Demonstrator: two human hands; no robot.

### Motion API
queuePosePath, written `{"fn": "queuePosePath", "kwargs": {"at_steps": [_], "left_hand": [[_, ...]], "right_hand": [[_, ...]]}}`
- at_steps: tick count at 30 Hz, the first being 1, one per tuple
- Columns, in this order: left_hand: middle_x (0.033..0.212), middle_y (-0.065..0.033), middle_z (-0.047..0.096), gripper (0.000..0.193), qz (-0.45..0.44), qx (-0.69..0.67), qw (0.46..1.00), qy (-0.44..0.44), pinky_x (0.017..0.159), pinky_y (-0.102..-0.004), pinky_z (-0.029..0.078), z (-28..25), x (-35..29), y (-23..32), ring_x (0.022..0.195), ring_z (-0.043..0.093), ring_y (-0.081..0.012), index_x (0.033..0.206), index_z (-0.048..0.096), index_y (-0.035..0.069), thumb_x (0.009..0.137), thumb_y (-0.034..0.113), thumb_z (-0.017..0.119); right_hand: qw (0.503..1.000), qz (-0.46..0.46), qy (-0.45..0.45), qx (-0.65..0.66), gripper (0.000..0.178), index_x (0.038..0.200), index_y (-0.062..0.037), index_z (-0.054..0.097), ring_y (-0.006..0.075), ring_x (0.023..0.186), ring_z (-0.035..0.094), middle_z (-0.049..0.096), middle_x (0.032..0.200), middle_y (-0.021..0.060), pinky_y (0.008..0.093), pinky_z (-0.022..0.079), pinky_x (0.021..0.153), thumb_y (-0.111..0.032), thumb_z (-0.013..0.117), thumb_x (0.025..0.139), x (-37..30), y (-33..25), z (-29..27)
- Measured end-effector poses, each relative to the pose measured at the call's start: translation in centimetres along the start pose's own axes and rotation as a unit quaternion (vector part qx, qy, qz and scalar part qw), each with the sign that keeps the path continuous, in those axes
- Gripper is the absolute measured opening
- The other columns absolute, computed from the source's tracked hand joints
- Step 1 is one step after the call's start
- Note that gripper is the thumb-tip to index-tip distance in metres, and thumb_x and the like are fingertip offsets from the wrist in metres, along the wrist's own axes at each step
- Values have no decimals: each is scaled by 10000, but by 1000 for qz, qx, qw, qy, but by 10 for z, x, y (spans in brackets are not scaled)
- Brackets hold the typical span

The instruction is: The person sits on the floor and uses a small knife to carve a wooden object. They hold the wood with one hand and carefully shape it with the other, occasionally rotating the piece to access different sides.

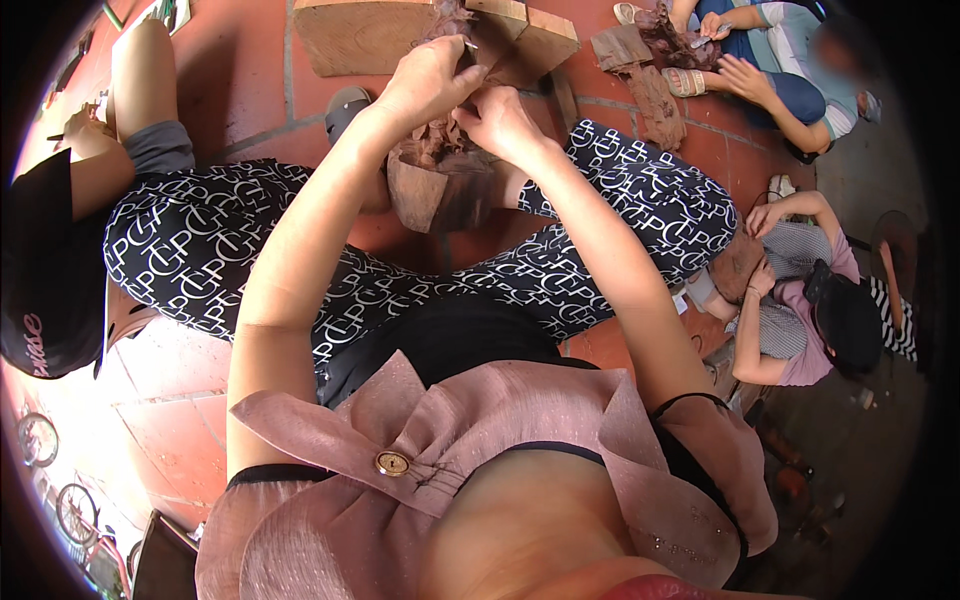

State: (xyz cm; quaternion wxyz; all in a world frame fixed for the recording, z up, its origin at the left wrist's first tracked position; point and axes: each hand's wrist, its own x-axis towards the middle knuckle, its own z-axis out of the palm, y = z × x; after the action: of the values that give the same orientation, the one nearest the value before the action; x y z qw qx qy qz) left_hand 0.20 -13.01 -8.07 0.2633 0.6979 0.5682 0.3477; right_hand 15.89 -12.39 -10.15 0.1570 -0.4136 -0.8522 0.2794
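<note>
A reddish-brown wood carving (440,190) stands between my legs, its base a rough block and its upper part cut into an intricate shape. My left hand (425,80) is closed at the upper part of the carving. A small pale tip (470,43) shows at its fingers, too little to name. Just to the right and lower, my right hand (503,122) is curled against the carving's right side. Its fingertips are partly hidden, and I cannot tell what they hold. Both hands cover much of the carving's middle.
Thick pale wood blocks (360,38) lie just beyond the carving. At the upper right, a person's hand (742,80) is by another carving (675,40). Farther right, a person holds a brown wood piece (735,268). Someone in a dark cap (55,320) sits close on my left.
</note>
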Motion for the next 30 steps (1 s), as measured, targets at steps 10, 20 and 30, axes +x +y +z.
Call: {"fn": "queuePosePath", "kwargs": {"at_steps": [10,20,30], "left_hand": [[815,-210,602,298,11,21,999,32,720,-415,473,-6,3,10,789,596,-356,881,560,-22,770,251,602],[782,-206,613,320,17,20,999,43,732,-427,479,9,-1,-1,802,601,-363,833,572,-24,764,285,615],[813,-210,619,331,-7,16,999,34,743,-427,478,8,-1,1,812,604,-359,857,572,-23,766,292,615]], "right_hand": [[999,13,-5,-43,209,913,-29,636,329,774,619,633,807,178,384,483,682,-185,649,775,3,-7,-12],[999,-37,32,15,216,905,-12,617,282,795,612,606,895,139,351,485,701,-118,691,732,-3,0,-3],[999,-36,25,17,227,904,-5,615,303,838,594,592,939,142,370,478,744,-99,689,711,2,2,-3]]}}
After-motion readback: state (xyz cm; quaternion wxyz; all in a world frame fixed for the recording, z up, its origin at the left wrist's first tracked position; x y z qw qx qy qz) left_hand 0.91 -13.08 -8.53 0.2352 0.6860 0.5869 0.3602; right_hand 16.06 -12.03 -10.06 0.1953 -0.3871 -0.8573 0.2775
